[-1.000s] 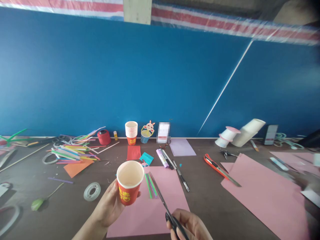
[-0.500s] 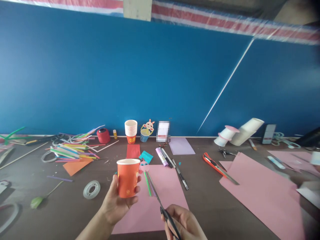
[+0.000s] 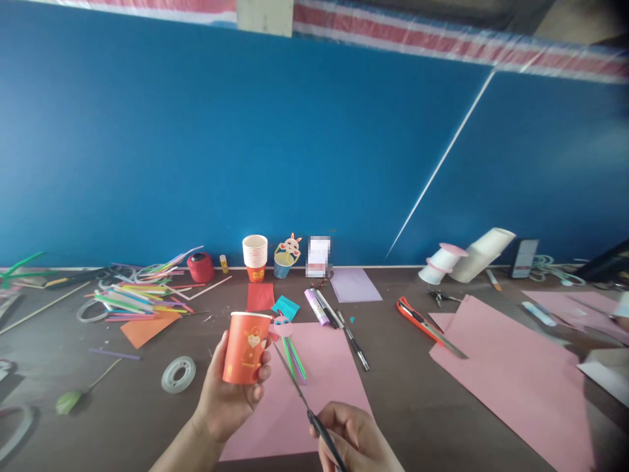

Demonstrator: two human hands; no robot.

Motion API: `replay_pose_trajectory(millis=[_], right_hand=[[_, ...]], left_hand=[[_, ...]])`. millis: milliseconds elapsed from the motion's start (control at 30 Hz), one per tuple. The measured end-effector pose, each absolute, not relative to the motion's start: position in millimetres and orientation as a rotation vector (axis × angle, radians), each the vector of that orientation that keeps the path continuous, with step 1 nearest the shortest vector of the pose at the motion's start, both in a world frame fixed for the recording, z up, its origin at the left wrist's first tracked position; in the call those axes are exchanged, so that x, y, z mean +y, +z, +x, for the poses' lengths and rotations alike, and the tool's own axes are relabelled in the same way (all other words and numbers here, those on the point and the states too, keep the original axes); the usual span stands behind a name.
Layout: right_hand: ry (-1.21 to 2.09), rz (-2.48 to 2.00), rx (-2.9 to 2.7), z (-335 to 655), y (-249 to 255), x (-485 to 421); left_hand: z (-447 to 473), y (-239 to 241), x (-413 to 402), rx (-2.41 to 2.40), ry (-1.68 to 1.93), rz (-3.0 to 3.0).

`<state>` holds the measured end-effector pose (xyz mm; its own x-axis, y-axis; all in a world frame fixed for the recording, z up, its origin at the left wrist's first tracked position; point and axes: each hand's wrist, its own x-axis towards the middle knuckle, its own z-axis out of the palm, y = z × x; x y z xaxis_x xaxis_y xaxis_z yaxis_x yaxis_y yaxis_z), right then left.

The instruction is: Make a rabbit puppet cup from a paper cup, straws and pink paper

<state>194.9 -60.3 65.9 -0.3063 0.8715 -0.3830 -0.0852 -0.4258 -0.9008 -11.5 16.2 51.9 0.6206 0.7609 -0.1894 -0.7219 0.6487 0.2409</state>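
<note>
Head view, only one. Left hand [image 3: 223,406] wrapped round a red paper cup [image 3: 240,351], fingers and thumb clamped on its sides, cup near upright with a slight lean, held up in front of the pink sheet [image 3: 329,380]. Cup wall: gold cartoon figure, with a tiny line of lettering under it, too small to read.

Right hand [image 3: 351,436] clamped on black-handled scissors [image 3: 320,431]; blades look together, pointing up-left, tip just beside the cup in view; cannot tell if touching.

Pink sheet on the table: green and purple straws [image 3: 296,360], below a pink cutout [image 3: 284,329] with blue eyes. Behind: teal paper [image 3: 285,308], red paper square [image 3: 260,296].

Back row: stacked paper cups [image 3: 255,251], lowest one red with yellow characters, not legible. Beside it a blue cup [image 3: 282,267] with a bunny figure. Upright white rectangle [image 3: 319,255] pixelated, unreadable. Purple-and-white glue stick [image 3: 316,307], label unreadable.

Left side: clear tape roll [image 3: 168,380], straw pile [image 3: 137,301], red thread spool [image 3: 200,269].

Right side: orange utility knife [image 3: 417,319], partly over stacked pink paper [image 3: 511,387]; phone [image 3: 525,259] propped up, screen text too small.
</note>
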Motion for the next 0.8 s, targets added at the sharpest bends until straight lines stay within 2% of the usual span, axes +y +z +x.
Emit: replay_pose_trajectory(millis=[200,367,500,667,800], right_hand=[[1.755,-1.253,-1.087,197,61,-60],[1.677,-1.146,-1.107,200,62,-59],[1.595,-1.275,-1.150,201,66,-59],[1.390,-1.352,-1.291,217,77,-59],[1.393,-1.465,-1.335,231,87,-57]], left_hand=[[-8,48,13,0.489,0.965,0.297],[-1,48,12,0.779,1.077,0.727],[-3,52,13,0.952,1.056,1.037],[-18,63,21,0.966,0.937,1.539],[-29,73,27,0.918,0.917,1.710]])
